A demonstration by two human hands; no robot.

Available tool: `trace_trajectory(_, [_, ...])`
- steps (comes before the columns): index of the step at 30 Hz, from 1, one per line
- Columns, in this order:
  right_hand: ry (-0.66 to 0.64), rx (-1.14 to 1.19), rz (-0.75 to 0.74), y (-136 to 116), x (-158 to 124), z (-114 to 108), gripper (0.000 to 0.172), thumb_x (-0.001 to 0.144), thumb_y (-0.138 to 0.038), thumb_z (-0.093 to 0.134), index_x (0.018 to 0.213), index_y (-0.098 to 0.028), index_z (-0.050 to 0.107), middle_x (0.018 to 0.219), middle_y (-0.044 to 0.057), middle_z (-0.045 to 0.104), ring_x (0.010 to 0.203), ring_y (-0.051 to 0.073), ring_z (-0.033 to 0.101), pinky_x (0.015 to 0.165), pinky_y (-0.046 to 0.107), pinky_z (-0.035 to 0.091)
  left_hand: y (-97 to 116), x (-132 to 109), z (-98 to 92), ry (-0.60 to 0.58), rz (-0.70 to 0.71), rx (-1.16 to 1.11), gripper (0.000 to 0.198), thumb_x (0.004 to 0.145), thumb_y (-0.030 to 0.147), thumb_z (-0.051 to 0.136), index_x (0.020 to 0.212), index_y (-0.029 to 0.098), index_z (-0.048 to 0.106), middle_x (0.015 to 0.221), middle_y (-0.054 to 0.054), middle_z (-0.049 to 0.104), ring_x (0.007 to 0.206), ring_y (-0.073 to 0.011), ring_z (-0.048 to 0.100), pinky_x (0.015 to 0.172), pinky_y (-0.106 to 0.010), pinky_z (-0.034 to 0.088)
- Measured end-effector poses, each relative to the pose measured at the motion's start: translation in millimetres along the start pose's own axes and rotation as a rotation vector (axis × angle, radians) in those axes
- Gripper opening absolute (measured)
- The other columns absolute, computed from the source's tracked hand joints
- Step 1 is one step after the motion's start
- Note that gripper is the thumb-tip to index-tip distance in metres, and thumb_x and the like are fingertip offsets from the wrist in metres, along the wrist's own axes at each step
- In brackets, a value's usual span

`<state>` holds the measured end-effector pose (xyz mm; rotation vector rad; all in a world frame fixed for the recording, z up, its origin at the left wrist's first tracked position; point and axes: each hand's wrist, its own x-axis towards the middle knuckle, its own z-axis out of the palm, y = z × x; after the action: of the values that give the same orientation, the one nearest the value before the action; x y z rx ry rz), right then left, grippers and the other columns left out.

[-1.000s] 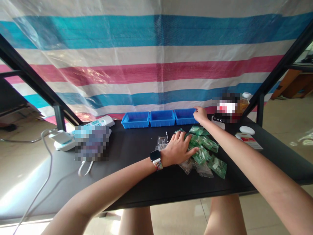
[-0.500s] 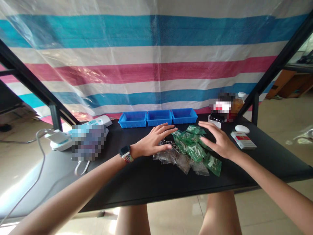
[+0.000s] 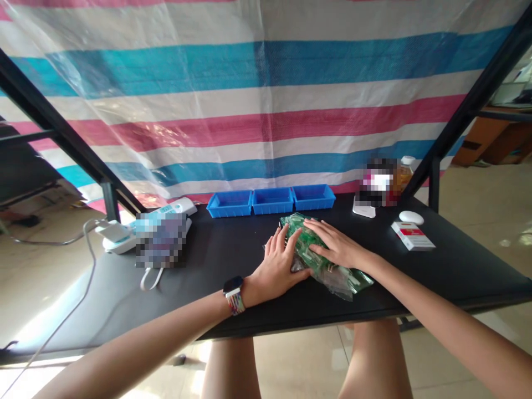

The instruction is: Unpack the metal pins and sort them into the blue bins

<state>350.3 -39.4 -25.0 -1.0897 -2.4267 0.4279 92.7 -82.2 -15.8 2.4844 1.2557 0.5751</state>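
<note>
A pile of small green plastic packets (image 3: 301, 238) and clear packets (image 3: 338, 281) lies near the middle of the black table. My left hand (image 3: 276, 271), with a watch on the wrist, rests at the pile's left side, its fingers spread. On the upper right of the pile lies my right hand (image 3: 338, 246), its fingers stretched out over the green packets. Neither hand grips a packet. Part of the pile is hidden under my hands.
Three blue bins (image 3: 272, 200) stand in a row at the back of the black table (image 3: 216, 249). A power strip (image 3: 180, 208) with cables is at the left. To the right are a red-and-white box (image 3: 413, 237), a white oval object (image 3: 411, 218) and a bottle (image 3: 405, 172).
Both hands have come down onto the packets, the left moving right and the right moving left. The pile is now more bunched together. The view has shifted slightly.
</note>
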Motion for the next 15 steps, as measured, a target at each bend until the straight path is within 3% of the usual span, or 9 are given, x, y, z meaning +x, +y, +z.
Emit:
trace_trajectory(6, [-0.062,0.08,-0.112,-19,23,9,0.075,0.106,-0.064,0.053,0.169,-0.025,0.038,0.171,0.014,0.045,0.161,0.033,0.039,0.134,0.06,0.028,8,-33,-2.3,0.065,-0.056,0.025,0.097,0.09,0.051,0.082,0.166,0.026,0.027,0.18,-0.023,0.002,0.168,-0.0459,0.004,0.13,-0.072,0.025])
trace_trajectory(15, [-0.144,0.194,-0.282,-38,59,23,0.075,0.103,-0.056,0.063,0.168,-0.025,0.04,0.171,0.012,0.046,0.16,0.03,0.041,0.135,0.055,0.029,7,-57,-17.9,0.134,-0.04,0.133,0.095,0.085,0.046,0.087,0.162,0.029,0.036,0.18,-0.02,0.013,0.167,-0.0474,0.012,0.13,-0.073,0.025])
